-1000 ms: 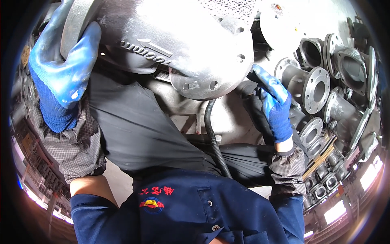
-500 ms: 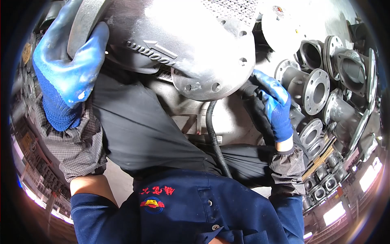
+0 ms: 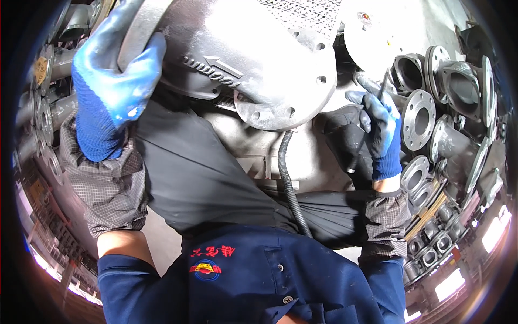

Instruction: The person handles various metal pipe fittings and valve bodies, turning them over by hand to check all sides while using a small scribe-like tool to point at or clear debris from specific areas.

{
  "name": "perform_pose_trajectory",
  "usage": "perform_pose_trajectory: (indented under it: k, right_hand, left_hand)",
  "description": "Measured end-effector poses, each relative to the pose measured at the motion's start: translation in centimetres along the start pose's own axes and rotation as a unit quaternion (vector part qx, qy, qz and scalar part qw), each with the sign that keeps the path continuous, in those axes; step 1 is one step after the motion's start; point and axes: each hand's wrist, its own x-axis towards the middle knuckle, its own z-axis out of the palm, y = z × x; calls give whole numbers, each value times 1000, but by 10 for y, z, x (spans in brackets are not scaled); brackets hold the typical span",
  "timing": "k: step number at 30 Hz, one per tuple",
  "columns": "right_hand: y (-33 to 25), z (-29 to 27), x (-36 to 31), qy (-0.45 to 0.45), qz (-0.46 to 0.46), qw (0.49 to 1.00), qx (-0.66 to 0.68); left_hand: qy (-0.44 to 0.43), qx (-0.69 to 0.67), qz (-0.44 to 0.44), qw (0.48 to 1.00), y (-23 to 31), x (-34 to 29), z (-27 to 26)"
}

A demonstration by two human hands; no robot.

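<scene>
A big grey cast-metal pipe body (image 3: 253,59) with raised lettering, an arrow and a bolt-holed flange lies in front of me, over my legs. My left hand (image 3: 116,75), in a blue coated glove, is closed round the curved rim (image 3: 141,33) at the casting's left end, thumb on the near side. To the right of the casting, above my knee, my right hand (image 3: 380,121), gloved alike, is closed on a thin dark rod-like tool (image 3: 383,89). Its tip points up and away, and its other end sticks out below the hand. The tool's exact kind cannot be made out.
Several flanged grey pipe castings (image 3: 418,120) are stacked close to my right hand. More castings (image 3: 51,121) stand at the left. A black corrugated hose (image 3: 283,162) runs under the casting toward my waist. A pale round plate (image 3: 372,38) is beyond the flange, in glare.
My right hand has moved right, away from the casting's flange, and the rod-like tool now shows in it. In the picture, my left hand and the rim sit slightly farther right.
</scene>
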Motion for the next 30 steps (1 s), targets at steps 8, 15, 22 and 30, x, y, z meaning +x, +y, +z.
perform_pose_trajectory:
  k: [8, 15, 22, 30]
  right_hand:
    - [14, 24, 19, -99, -22, 934, 344]
    - [20, 50, 45, -79, -67, 984, 148]
    - [13, 65, 68, -9, -293, 955, -46]
    - [27, 89, 46, 85, -60, 990, 92]
  left_hand:
    - [35, -34, 105, 993, 10, -4, 13]
    - [-2, -52, 43, 998, 8, -28, -1]
    - [85, 224, 354, 904, -28, -13, -15]
    - [111, 218, 359, 900, -23, -3, -6]
